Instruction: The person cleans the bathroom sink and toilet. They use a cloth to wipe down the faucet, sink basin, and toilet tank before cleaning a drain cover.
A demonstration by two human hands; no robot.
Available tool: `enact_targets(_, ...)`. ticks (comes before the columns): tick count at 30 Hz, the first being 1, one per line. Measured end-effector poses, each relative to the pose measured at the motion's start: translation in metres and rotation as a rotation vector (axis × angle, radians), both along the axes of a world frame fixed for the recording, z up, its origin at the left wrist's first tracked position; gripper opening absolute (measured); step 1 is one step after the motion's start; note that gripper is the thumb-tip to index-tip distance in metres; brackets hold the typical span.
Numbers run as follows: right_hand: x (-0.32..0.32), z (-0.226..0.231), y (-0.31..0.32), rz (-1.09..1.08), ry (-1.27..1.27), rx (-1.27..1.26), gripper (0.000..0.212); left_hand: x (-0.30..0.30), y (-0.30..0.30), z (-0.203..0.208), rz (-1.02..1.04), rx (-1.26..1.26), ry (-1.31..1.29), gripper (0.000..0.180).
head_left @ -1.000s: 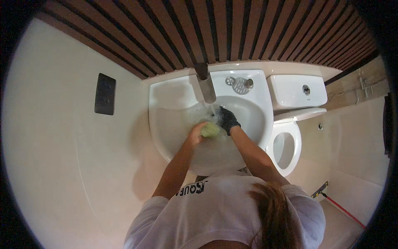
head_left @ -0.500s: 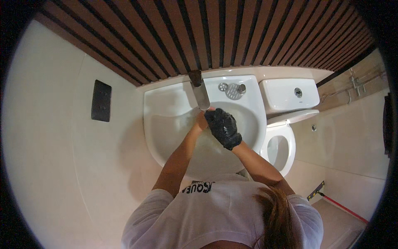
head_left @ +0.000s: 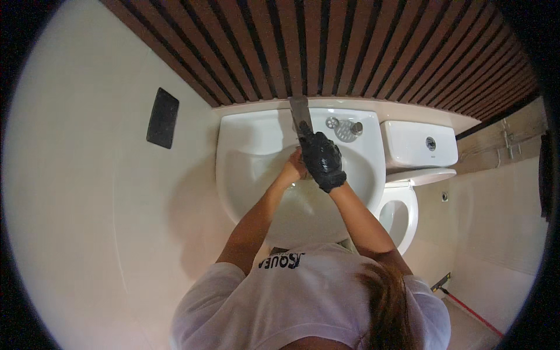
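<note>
A grey metal faucet [head_left: 300,109] reaches out over a white sink [head_left: 233,192]. My right hand [head_left: 322,158], in a wet, shiny black glove, covers the spout's front end, with its fingers closed on the spout. Just to its left, my bare left hand [head_left: 293,168] is held low under the spout's end, over the basin. Its fingers are partly hidden by the glove and the spout, so whether it holds anything does not show.
On the sink's back ledge sit a round drain-like grate [head_left: 347,132] and a small knob [head_left: 357,127]. A toilet [head_left: 402,213] with a raised lid stands to the right. A red-handled floor tool [head_left: 472,312] lies farther right. Slatted brown panelling [head_left: 344,46] rises behind.
My gloved right hand has moved up from below the spout's end onto the spout. My left hand stays close by it. The whole view has shifted slightly.
</note>
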State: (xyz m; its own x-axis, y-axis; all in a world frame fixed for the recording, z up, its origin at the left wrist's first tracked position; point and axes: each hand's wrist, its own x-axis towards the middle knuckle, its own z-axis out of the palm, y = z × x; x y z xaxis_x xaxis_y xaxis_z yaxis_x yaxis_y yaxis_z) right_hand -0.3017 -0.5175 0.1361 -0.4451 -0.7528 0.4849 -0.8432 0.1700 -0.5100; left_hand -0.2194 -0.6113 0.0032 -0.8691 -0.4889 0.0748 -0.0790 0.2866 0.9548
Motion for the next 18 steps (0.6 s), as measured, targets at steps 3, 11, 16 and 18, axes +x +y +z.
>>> enact_targets(3, 0.004, -0.014, 0.019, -0.133, -0.341, 0.043, 0.046, 0.009, 0.017, 0.024, 0.081, 0.176, -0.078, 0.035)
enact_targets(11, 0.025, -0.143, 0.061, 0.244, -2.256, -0.323, 0.033, 0.043, 0.075, 0.089, -0.079, -0.020, 0.036, 0.023)
enact_targets(16, 0.044, -0.084, 0.054, 0.361, -2.167, -0.456, 0.037, 0.054, 0.075, 0.137, 0.069, 0.218, 0.155, 0.017)
enact_targets(18, 0.039, -0.043, 0.051, 0.323, -1.024, -0.308, 0.023, 0.061, 0.069, 0.139, 0.237, 0.442, 0.296, 0.013)
